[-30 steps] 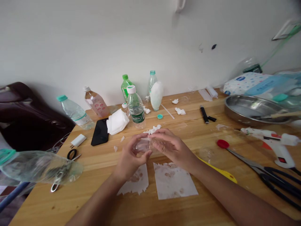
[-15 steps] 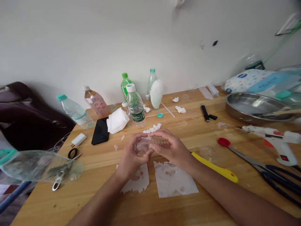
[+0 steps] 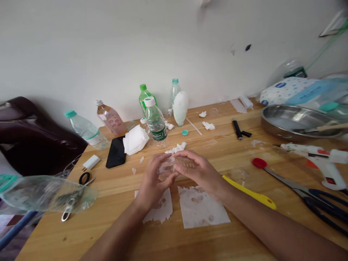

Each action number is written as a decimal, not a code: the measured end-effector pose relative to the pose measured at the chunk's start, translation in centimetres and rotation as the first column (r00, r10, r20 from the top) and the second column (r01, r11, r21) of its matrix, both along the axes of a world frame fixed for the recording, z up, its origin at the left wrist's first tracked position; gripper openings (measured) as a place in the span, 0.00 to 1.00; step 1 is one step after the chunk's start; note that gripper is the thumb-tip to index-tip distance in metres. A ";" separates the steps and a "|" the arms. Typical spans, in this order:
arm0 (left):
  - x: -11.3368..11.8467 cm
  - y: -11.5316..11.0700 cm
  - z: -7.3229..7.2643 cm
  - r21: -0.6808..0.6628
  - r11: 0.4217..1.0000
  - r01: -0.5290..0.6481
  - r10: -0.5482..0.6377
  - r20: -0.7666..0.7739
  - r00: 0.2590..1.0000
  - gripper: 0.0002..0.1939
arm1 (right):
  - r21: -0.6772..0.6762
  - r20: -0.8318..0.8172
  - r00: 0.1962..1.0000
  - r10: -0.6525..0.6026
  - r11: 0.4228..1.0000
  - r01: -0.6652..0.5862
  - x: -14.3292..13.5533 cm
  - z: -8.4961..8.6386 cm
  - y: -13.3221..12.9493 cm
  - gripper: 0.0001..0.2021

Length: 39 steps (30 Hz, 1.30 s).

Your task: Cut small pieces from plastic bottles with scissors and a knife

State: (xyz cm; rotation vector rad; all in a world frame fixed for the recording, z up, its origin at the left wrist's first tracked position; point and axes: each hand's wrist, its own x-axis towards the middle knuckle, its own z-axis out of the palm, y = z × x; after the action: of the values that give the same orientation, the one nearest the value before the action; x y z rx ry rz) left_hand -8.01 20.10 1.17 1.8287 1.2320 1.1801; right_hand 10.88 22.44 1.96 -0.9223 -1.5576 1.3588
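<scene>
Between my two hands is a clear ribbed plastic bottle piece (image 3: pixel 185 162), held sideways just above the table. My left hand (image 3: pixel 156 177) curls around its left end, thumb below and fingers above. My right hand (image 3: pixel 201 170) grips the ribbed right part, with its thumb along the near side. The fingers partly cover the piece, so its full shape is hidden. Below my hands lie two torn white paper sheets with damp spots, a left sheet (image 3: pixel 160 212) and a right sheet (image 3: pixel 203 212). Crumpled tissue (image 3: pixel 176 148) sits just behind my fingers.
Behind stand a labelled water bottle (image 3: pixel 157 125), a green bottle (image 3: pixel 143 97) and a white-wrapped bottle (image 3: pixel 180 108). A yellow-handled tool (image 3: pixel 250 194), scissors (image 3: pixel 296 188), a glue gun (image 3: pixel 318 159) and a metal pan (image 3: pixel 301 137) lie right. Left are a phone (image 3: pixel 116 152) and a large clear bottle (image 3: pixel 46 192).
My left hand has shifted very slightly around the bottle piece, its thumb moving a little to the right. My right hand keeps its grip. The view has tilted slightly.
</scene>
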 end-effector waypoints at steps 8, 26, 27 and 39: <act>0.0 -0.1 -0.5 0.091 0.994 -0.060 0.065 -0.051 0.997 0.20 | 0.153 0.070 0.994 -0.080 0.986 0.069 -0.1 0.1 -0.3 0.11; -0.9 0.3 0.9 0.202 0.977 0.065 -0.036 -0.144 0.989 0.24 | 0.119 0.010 0.993 0.116 0.986 -0.116 0.8 0.8 0.1 0.10; -0.9 0.3 0.9 0.200 0.978 0.065 -0.035 -0.148 0.988 0.24 | 0.130 0.010 0.994 0.109 0.986 -0.109 0.7 0.5 0.1 0.10; -0.9 0.2 0.1 0.214 0.976 0.047 -0.016 -0.142 0.990 0.23 | 0.111 -0.052 0.994 0.095 0.990 -0.088 0.4 -0.7 0.4 0.08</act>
State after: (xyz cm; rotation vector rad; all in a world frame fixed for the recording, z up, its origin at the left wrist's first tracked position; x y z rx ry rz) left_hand -8.87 20.26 1.27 2.1154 1.1834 1.2269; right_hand 11.24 22.85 1.28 -0.7473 -1.6301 1.3379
